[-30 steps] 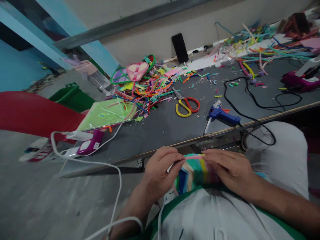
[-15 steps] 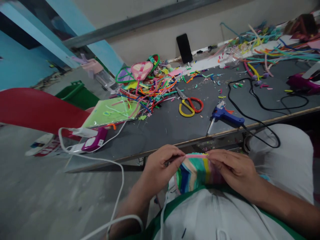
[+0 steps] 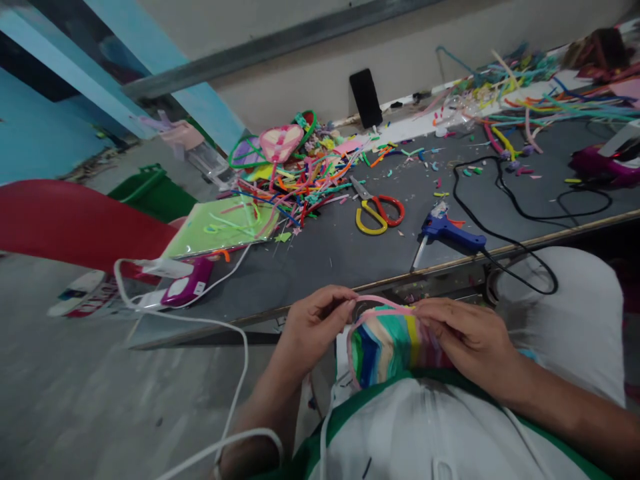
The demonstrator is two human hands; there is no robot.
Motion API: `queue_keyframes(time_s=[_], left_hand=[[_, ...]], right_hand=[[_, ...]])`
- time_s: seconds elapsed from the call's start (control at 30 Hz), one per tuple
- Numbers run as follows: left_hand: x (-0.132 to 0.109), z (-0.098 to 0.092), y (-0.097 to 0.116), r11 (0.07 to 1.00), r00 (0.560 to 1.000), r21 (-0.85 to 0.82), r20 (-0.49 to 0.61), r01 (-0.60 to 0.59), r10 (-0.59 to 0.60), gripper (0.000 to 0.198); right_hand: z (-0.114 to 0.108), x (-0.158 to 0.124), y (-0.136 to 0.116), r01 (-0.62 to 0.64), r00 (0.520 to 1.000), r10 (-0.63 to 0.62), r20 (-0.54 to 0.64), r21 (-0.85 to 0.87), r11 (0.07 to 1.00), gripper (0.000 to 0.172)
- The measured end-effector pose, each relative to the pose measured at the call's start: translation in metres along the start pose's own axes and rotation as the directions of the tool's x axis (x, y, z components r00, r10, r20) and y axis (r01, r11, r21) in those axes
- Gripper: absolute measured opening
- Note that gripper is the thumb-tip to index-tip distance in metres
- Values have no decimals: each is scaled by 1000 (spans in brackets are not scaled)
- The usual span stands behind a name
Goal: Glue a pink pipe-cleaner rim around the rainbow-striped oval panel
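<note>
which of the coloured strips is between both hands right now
The pink strip arching from the left hand to the right hand, beside the striped piece; the strips in the tangled pile lie untouched on the table.

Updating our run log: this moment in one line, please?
left hand: pinches pink strip; right hand: grips striped piece; glue gun: on table

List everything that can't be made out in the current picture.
Head view, pink strip: part inside the left hand, hidden by fingers.
Head view, striped piece: right part, hidden by the right hand.
Head view, purple box: right side, cut off by the picture's edge.
Head view, green scraps: exact shapes, too small.
</note>
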State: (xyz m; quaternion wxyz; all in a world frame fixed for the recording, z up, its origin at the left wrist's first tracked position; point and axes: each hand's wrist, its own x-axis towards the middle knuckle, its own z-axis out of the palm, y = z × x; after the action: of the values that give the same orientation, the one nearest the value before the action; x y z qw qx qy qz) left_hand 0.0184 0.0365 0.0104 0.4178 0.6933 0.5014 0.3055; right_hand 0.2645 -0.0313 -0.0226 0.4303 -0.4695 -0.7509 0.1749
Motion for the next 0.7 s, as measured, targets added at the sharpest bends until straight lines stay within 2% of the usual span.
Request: queue_keyframes(time_s=[0.1,0.2,0.33,0.5,0.57,0.7], left_hand=[[0,9,2,999,997,-17,-59,45,-46,13],[-4,10,4,999,998,-53,-68,10,-14,12],[-12,-2,6,985,986,-55,19,-164,165,7],[-16,-15,13,918,914,104,186,-383,360,11],[-15,-12,16,891,902,169,176,-421,393,11],[-11,6,12,847,878,234,88,-477,470,17]], right_hand=[[1,-1,0,-10,1000,10,-1,2,1000,37],[2,-2,1,-18,1000,18,-14,-4,1000,37],[1,-3,1,-26,999,26,-28,-3,1000,38],[0,-2,0,20,1000,-20,-7,11,1000,38],[0,-1,0,42,999,-42,-10,14,999,38],[1,-1,0,27,1000,-27,-7,-38,999,40]])
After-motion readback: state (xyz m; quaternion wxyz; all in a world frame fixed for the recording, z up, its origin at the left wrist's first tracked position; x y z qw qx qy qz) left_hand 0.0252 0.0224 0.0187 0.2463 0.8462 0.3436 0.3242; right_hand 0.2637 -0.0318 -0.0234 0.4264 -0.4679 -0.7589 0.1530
